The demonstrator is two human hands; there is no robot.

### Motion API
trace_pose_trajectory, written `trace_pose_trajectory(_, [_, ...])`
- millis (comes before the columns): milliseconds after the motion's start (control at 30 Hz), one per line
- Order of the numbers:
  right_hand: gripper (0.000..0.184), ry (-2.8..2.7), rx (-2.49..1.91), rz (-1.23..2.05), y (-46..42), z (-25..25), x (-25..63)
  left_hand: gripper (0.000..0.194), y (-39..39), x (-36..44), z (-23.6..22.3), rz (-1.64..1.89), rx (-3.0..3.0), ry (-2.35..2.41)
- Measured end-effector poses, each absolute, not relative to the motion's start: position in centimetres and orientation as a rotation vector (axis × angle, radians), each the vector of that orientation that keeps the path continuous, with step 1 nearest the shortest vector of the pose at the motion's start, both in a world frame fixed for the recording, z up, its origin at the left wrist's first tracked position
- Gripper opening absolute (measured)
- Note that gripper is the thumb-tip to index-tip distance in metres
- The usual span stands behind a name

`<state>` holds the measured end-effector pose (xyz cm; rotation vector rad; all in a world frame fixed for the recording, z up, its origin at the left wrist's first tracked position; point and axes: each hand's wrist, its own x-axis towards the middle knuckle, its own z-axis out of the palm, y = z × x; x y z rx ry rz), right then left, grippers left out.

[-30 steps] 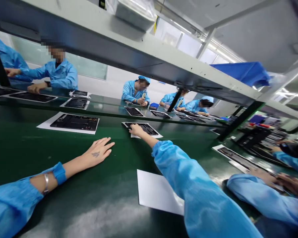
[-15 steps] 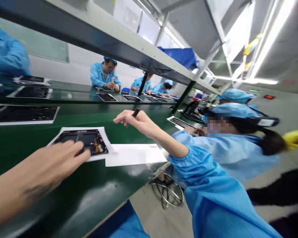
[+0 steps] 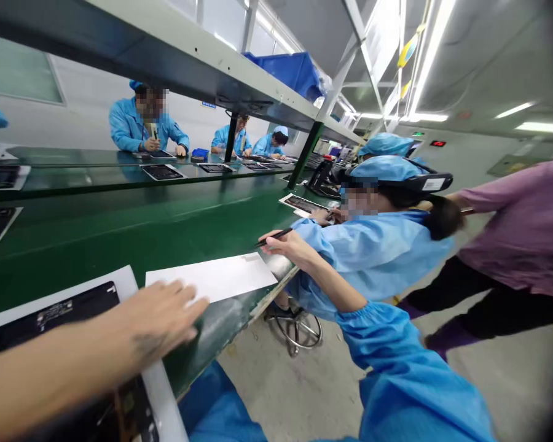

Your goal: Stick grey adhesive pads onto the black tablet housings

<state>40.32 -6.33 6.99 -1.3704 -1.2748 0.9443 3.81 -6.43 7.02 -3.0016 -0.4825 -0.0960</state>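
The green workbench (image 3: 188,221) runs away under a long pale shelf (image 3: 203,67), and a co-worker in blue (image 3: 378,245) sits at its near edge on the right. On the bench in the left foreground lies the dark device panel (image 3: 83,307), resting on a white backing sheet (image 3: 168,408) and partly covered by the left forearm. It looks flat, stiff and fairly light, with exposed parts on its face that are probably easily damaged, so it seems best held by its outer edges, or carried by the sheet beneath. Just beyond it is a blank white sheet (image 3: 216,276), light and bendable, likely to slide on the glossy surface; a corner or edge would be the place to pinch it. The left hand (image 3: 168,316) is blurred, fingers loosely extended over the near side of that blank sheet, grasping nothing visible; whether it touches the paper I cannot tell. The right hand (image 3: 290,247), past the sheet's far end, grips a slim black tool (image 3: 279,236) between thumb and fingers; it looks light, rigid and thin-tipped, best held mid-shaft
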Motion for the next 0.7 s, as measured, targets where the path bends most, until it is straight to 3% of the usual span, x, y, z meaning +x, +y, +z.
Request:
trace_pose_trajectory(100, [0.052, -1.258, -1.38, 0.881, -5.5, 5.5, 41.0, 0.039, -0.7, 11.8, 8.8, 0.009, -3.023, -0.201])
trace_pose_trajectory(233, [0.052, -1.268, -1.421, 0.916, -4.6, 4.5, 41.6, 0.048, 3.9, 17.2, 7.0, 0.013, -3.196, 0.002])
trace_pose_trajectory(433, [0.051, -1.326, -1.456, 1.021, -4.1, 4.7, 42.3, 0.05, 5.4, 17.1, 3.4, -0.099, -3.45, 0.017])
trace_pose_trajectory(700, [0.047, -1.412, -1.537, 1.072, -3.6, 5.9, 41.8, 0.053, 5.5, 17.5, 2.8, -0.08, -3.443, -0.013])
